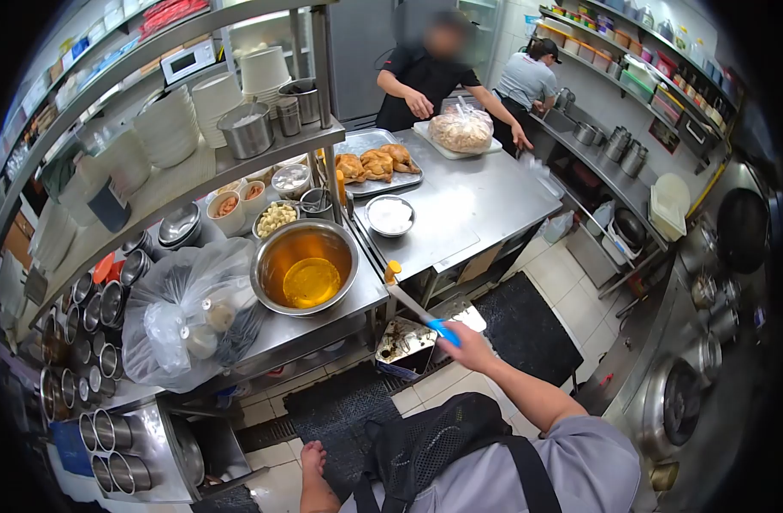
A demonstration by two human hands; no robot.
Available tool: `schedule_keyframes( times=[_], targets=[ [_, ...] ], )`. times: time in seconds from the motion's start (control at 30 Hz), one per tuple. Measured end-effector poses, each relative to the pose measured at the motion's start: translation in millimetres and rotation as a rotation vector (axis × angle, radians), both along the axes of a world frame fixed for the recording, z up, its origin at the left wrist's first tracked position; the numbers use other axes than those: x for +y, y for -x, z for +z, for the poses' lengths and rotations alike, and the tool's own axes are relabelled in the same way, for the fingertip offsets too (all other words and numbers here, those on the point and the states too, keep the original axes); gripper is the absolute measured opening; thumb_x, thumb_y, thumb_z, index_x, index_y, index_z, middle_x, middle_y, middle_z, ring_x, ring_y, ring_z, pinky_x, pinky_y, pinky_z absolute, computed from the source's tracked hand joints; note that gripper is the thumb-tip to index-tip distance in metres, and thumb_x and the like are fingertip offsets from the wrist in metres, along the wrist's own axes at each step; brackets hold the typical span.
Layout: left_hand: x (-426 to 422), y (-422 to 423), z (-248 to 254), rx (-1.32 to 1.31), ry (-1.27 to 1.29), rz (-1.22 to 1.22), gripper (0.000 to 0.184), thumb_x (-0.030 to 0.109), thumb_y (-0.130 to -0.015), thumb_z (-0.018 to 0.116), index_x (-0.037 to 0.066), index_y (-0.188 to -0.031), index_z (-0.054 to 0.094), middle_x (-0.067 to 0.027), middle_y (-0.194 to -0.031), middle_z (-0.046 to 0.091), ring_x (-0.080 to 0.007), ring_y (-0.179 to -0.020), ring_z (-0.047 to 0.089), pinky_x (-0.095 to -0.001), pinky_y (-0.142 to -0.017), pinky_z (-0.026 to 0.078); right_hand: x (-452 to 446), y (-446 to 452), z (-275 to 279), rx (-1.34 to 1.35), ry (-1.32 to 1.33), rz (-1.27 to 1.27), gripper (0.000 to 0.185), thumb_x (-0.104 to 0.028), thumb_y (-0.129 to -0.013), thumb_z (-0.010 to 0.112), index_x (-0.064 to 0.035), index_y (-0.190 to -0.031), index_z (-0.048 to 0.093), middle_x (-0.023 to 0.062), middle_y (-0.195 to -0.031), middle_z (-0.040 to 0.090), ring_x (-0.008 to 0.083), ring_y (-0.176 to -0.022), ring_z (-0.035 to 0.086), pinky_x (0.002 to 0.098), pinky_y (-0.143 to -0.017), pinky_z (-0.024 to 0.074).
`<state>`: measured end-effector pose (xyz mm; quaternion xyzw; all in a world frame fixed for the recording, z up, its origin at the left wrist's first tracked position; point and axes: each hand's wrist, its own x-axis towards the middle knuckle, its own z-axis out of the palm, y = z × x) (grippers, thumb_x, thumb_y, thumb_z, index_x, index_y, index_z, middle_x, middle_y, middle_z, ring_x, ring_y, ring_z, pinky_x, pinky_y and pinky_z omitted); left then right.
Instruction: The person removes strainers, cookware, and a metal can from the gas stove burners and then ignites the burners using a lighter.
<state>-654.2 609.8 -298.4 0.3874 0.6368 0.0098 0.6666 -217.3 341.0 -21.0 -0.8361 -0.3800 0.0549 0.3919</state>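
My right hand (466, 345) is wrapped round the blue handle of a long tool with a flat metal blade, which looks like a knife (415, 308). Its far end points to the near edge of the steel counter. A yellow-orange piece (393, 271) shows at that end; I cannot tell whether it is part of the tool. My left hand (313, 456) hangs low by my side over the floor, fingers curled, with nothing visible in it. Left of the blade, a large steel bowl (347, 272) holds yellow liquid. A small bowl of white stuff (390, 215) stands beyond the blade.
Roasted chickens (378, 165) lie on a metal tray; a filled plastic bag (461, 130) sits on a white board. A co-worker in black (434, 73) stands behind the counter, another (528, 79) at the sink. Black mats (528, 329) cover parts of the floor. Stove pots (669, 406) stand right.
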Motion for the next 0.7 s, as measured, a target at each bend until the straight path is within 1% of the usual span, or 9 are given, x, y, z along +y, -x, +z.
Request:
schedule_keyframes(
  times=[0.07, 0.2, 0.23, 0.33, 0.43, 0.47, 0.5, 0.63, 0.7],
  targets=[
    [-1.4, 0.2, 0.9, -0.004, -0.021, 0.023, 0.027, 0.026, -0.094, 0.062, 0.014, -0.117, 0.055, -0.0035, -0.09, 0.061, -0.0165, -0.07, 0.06, -0.0301, -0.049, 0.041, -45.2, -29.2, -37.0, -0.082, 0.03, -0.233, 0.037, -0.026, -0.089, 0.067, -0.0032, -0.118, 0.06, 0.0228, -0.106, 0.066, 0.0396, -0.096, 0.065, 0.0432, -0.083, 0.0515],
    [-11.0, -3.1, 8.4, 0.052, -0.05, 0.115, 0.025, 0.025, -0.093, 0.062, 0.013, -0.114, 0.055, -0.003, -0.086, 0.06, -0.0156, -0.065, 0.057, -0.029, -0.049, 0.04, -170.8, -73.1, -142.3, 0.237, 0.372, -0.726, 0.041, -0.034, -0.085, 0.065, -0.0013, -0.108, 0.059, 0.0274, -0.102, 0.066, 0.0447, -0.098, 0.064, 0.0484, -0.083, 0.0501],
    [-15.1, -4.9, 9.0, 0.074, -0.051, 0.132, 0.023, 0.023, -0.093, 0.062, 0.013, -0.113, 0.055, -0.0026, -0.084, 0.059, -0.0146, -0.062, 0.055, -0.0284, -0.047, 0.039, -207.2, -83.3, -174.9, 0.295, 0.461, -0.819, 0.046, -0.038, -0.082, 0.066, -0.0049, -0.113, 0.059, 0.0274, -0.109, 0.065, 0.0454, -0.106, 0.061, 0.0508, -0.091, 0.0482],
    [-31.0, -24.1, 6.3, 0.066, -0.071, 0.19, 0.018, 0.019, -0.092, 0.062, 0.012, -0.108, 0.056, -0.0017, -0.079, 0.058, -0.0128, -0.057, 0.051, -0.0273, -0.045, 0.036, -247.3, -94.2, -182.8, 0.513, 0.561, -0.991, 0.046, -0.036, -0.081, 0.067, -0.0033, -0.113, 0.06, 0.0258, -0.117, 0.064, 0.0421, -0.111, 0.061, 0.0493, -0.096, 0.0478],
    [-73.1, -53.8, 27.5, 0.124, -0.127, 0.269, 0.013, 0.015, -0.089, 0.062, 0.014, -0.102, 0.06, -0.0004, -0.079, 0.058, -0.0118, -0.057, 0.051, -0.0259, -0.043, 0.034, -259.4, -132.9, -205.2, 0.524, 0.662, -0.768, 0.044, -0.034, -0.082, 0.067, -0.0027, -0.112, 0.061, 0.026, -0.116, 0.064, 0.0419, -0.113, 0.06, 0.049, -0.097, 0.0471],
    [-87.7, -64.6, 36.2, 0.116, -0.102, 0.24, 0.019, 0.017, -0.089, 0.065, 0.012, -0.106, 0.059, 0.0001, -0.077, 0.057, -0.011, -0.057, 0.052, -0.026, -0.043, 0.035, -257.6, -146.4, -214.1, 0.466, 0.671, -0.672, 0.043, -0.034, -0.082, 0.067, -0.002, -0.111, 0.062, 0.0252, -0.107, 0.067, 0.0385, -0.1, 0.067, 0.0466, -0.087, 0.0528],
    [-99.2, -75.6, 42.5, 0.104, -0.081, 0.211, 0.026, 0.02, -0.088, 0.068, 0.009, -0.109, 0.058, 0.0005, -0.076, 0.057, -0.0102, -0.057, 0.052, -0.026, -0.043, 0.035, -244.3, -158.8, -201.5, 0.658, 0.608, -0.614, 0.045, -0.035, -0.082, 0.068, 0.0, -0.11, 0.063, 0.0229, -0.094, 0.069, 0.0334, -0.083, 0.07, 0.043, -0.072, 0.0561],
    [-135.5, -107.4, 49.0, 0.212, -0.085, 0.033, 0.033, 0.021, -0.087, 0.072, 0.007, -0.115, 0.062, -0.0029, -0.087, 0.062, -0.013, -0.069, 0.057, -0.0284, -0.05, 0.041, -200.4, -212.9, -250.2, 0.716, 0.835, -0.137, 0.038, -0.034, -0.084, 0.067, 0.0026, -0.094, 0.066, 0.0179, -0.076, 0.068, 0.0258, -0.056, 0.066, 0.0396, -0.056, 0.0535],
    [-143.8, -118.3, 45.6, 0.257, -0.083, 0.012, 0.036, 0.021, -0.086, 0.073, 0.006, -0.117, 0.062, -0.0046, -0.092, 0.064, -0.0139, -0.074, 0.058, -0.0291, -0.056, 0.046, -164.6, -225.1, -274.7, 0.553, 0.974, 0.171, 0.044, -0.041, -0.083, 0.065, 0.002, -0.091, 0.067, 0.0211, -0.083, 0.07, 0.0304, -0.068, 0.07, 0.0421, -0.065, 0.0551]
  ],
)
